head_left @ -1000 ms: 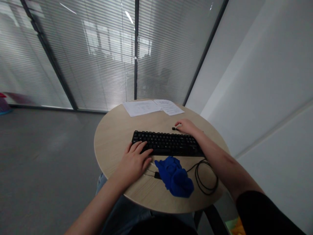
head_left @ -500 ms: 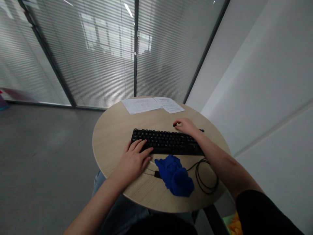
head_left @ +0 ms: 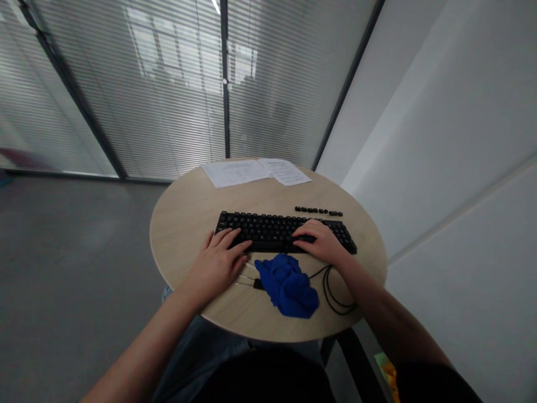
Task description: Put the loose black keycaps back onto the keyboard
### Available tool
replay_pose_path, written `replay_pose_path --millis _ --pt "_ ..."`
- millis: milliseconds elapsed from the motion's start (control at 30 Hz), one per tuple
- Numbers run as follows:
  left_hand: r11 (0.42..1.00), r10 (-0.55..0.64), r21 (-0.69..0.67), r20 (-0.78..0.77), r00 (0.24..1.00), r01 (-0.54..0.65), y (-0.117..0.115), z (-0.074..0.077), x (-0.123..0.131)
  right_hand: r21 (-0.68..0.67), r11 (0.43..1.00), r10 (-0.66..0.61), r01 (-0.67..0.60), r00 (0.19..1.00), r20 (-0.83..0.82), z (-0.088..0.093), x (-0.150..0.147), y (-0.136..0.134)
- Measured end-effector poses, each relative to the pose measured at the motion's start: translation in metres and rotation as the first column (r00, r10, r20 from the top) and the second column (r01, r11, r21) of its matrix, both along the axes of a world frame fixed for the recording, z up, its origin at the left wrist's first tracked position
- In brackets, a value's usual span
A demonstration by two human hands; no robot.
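A black keyboard (head_left: 268, 229) lies across the round wooden table. My left hand (head_left: 216, 263) rests with spread fingers on its left end, the thumb along the front edge. Over the lower right keys, my right hand (head_left: 319, 242) has thumb and forefinger bent around a dark keycap; the contact is partly hidden. Behind the keyboard's right half, several loose black keycaps (head_left: 319, 211) lie in a row. A crumpled blue cloth (head_left: 289, 286) sits in front of the keyboard. Thin metal prongs with a black handle (head_left: 258, 284) stick out from its left side.
Two printed sheets of paper (head_left: 239, 172) lie at the table's (head_left: 180, 224) far edge. A coiled black cable (head_left: 331, 302) runs from the cloth toward my right forearm. Glass panels with blinds stand beyond the table, and a white wall (head_left: 457, 140) rises on the right.
My right hand has moved from the left end of the keycap row down onto the keyboard's lower right keys. The row now shows fully. My left hand stays on the keyboard.
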State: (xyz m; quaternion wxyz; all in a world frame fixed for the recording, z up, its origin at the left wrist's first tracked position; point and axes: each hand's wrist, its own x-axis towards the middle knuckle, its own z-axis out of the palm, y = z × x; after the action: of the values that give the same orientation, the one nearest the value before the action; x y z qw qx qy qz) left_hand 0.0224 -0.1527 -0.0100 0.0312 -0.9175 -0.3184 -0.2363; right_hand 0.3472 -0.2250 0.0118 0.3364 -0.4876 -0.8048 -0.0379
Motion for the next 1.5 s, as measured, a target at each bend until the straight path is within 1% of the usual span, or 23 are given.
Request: replay_pose_path --millis 233,567,767,933,1167,1333,1500 --pt "1.0 -0.021 0.009 0.003 1.0 0.021 0.003 -0.001 0.0 -0.021 1.0 0.006 -0.004 0.996 0.086 -0.003 -0.002 0.002" --pt "0.999 -0.032 0.03 0.008 0.999 0.032 0.001 0.002 0.0 -0.03 0.999 0.047 -0.041 0.971 0.233 0.003 -0.014 -0.004" --pt "0.999 -0.033 -0.003 0.018 0.999 0.033 -0.002 0.004 0.0 -0.076 0.994 0.091 -0.077 0.973 0.211 0.005 -0.015 -0.004" --pt "0.999 -0.041 -0.025 0.043 0.998 0.042 -0.002 0.004 -0.001 -0.059 0.997 0.057 -0.044 0.972 0.228 0.004 -0.012 -0.003" --pt "0.999 -0.024 -0.027 0.032 0.999 0.025 -0.001 0.003 0.0 -0.152 0.987 0.084 -0.056 0.98 0.181 0.0 -0.009 0.0" --pt "1.0 -0.027 -0.009 0.03 0.999 0.027 0.0 0.001 0.0 -0.169 0.985 0.059 -0.022 0.975 0.214 0.004 -0.01 -0.001" --pt "0.999 -0.03 -0.014 0.052 0.998 0.031 0.0 0.0 -0.001 -0.199 0.98 0.057 -0.015 0.976 0.208 0.006 -0.008 -0.002"
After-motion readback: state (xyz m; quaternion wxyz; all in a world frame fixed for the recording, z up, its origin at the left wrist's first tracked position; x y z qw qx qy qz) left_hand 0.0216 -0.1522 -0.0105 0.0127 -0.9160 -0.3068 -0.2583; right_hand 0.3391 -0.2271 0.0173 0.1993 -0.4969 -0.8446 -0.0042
